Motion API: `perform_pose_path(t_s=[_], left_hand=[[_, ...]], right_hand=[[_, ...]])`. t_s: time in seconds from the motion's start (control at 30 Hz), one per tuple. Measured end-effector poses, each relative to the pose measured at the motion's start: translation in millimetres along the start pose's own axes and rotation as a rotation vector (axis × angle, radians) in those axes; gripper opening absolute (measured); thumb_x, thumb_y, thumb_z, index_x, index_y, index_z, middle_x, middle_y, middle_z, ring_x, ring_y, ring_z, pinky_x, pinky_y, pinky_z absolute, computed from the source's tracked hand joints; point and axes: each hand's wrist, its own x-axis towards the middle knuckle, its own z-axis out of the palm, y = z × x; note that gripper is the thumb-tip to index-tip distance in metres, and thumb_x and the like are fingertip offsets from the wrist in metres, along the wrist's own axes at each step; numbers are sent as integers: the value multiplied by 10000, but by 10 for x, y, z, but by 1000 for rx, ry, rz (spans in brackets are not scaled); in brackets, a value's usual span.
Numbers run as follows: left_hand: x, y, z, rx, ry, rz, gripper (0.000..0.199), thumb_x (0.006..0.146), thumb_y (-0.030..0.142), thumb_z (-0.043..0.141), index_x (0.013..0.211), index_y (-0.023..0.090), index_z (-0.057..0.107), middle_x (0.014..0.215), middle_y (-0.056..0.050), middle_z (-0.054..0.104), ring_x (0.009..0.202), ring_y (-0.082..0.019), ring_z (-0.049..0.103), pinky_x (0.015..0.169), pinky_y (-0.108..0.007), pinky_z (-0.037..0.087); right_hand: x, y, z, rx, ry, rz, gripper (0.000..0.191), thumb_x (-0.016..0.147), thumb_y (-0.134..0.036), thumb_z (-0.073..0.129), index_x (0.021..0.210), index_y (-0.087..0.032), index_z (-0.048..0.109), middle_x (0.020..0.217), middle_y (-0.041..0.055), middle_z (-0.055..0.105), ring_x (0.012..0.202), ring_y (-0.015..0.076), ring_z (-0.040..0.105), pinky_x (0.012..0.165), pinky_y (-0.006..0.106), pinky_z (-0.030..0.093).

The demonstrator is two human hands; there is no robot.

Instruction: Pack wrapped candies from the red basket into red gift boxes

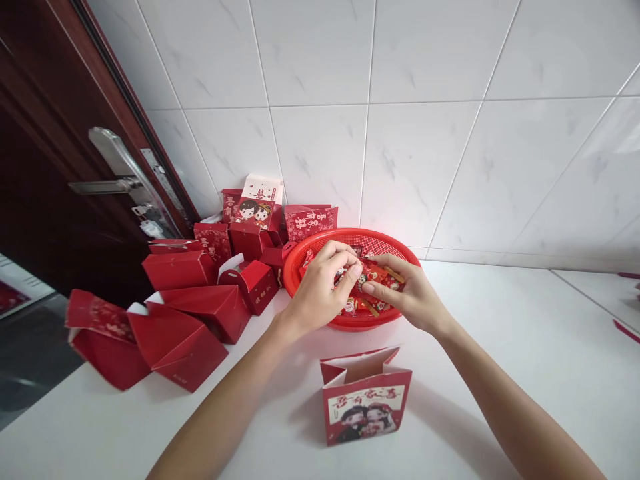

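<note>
Both my hands are over a red plastic basket [353,325] that holds wrapped candies [367,280] in red and gold. My left hand [327,283] is closed, thumb and fingertips pinched together above the candies; what it may hold is hidden. On the basket's right side, my right hand [413,293] reaches in over the candies with thumb and fingers apart, and I see nothing firmly gripped there. In front of the basket, a red paper gift box [363,393] with a cartoon couple printed on it stands upright, its top open.
Several red gift boxes [190,347] crowd the table's left side, some with open flaps. One box with a cartoon couple [257,210] leans near the white tiled wall [320,153]. A dark wooden door [55,153] with a metal handle [105,187] is at left.
</note>
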Motion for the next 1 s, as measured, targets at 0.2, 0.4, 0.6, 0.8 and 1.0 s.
perform_pose_path(t_s=[0.2, 0.4, 0.6, 0.8, 1.0], left_hand=[[15, 4, -37, -164, -1, -59, 120, 962, 280, 588, 968, 191, 667, 988, -53, 684, 952, -189, 649, 890, -330, 529], [-200, 315, -479, -206, -170, -121, 155, 929, 318, 661, 849, 208, 736, 1098, -70, 683, 1098, -224, 639, 964, -335, 522], [-693, 620, -566, -16, -411, -242, 264, 978, 335, 597, 819, 243, 787, 1127, -58, 668, 1086, -213, 639, 881, -311, 546], [-813, 588, -311, -62, -206, -259, 241, 979, 311, 594, 872, 225, 793, 991, -61, 720, 971, -212, 681, 875, -352, 567], [-827, 559, -137, -283, -95, -438, 169, 895, 278, 705, 1033, 211, 775, 1020, -70, 759, 984, -246, 719, 884, -391, 597]], right_hand=[[-15, -39, -55, -71, 5, 3, 349, 837, -467, 746, 1051, -199, 683, 934, 50, 710, 810, 206, 672, 669, 316, 570], [-59, -246, -312, 38, -31, 15, 315, 826, -434, 783, 1006, -199, 674, 894, 42, 699, 773, 186, 663, 653, 300, 569], [-175, -464, -328, 183, -215, 6, 297, 844, -389, 781, 1043, -211, 651, 892, 40, 687, 734, 171, 656, 636, 301, 571], [-270, -525, -214, 131, -388, -58, 333, 859, -388, 763, 1108, -202, 643, 848, 21, 626, 772, 159, 599, 709, 305, 546], [-313, -527, -196, 34, -410, -90, 304, 892, -419, 723, 1092, -208, 635, 794, 6, 603, 738, 161, 571, 693, 307, 515]])
